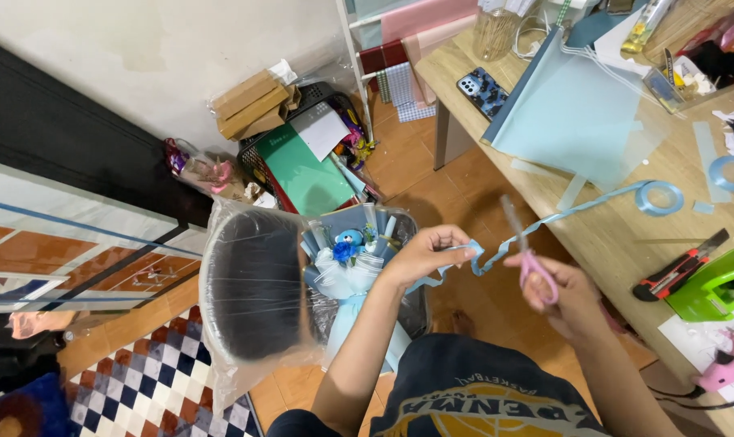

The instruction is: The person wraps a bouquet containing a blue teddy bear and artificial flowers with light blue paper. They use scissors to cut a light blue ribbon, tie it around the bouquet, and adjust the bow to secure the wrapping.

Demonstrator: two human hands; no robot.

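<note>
The left hand [420, 255] pinches a light blue ribbon [545, 220] between thumb and fingers, holding it taut over the lap. The right hand [565, 295] has its fingers clamped through the pink handles of scissors [525, 243], the blades pointing up beside the ribbon. The ribbon runs on to its roll [660, 197] on the counter [610, 235]. A blue bouquet [351, 259] stands just beyond the left hand. The blades sit near the left fingertips, so a slip could nick them; a slack ribbon could cut crooked, and a tug might drag the roll off the edge.
</note>
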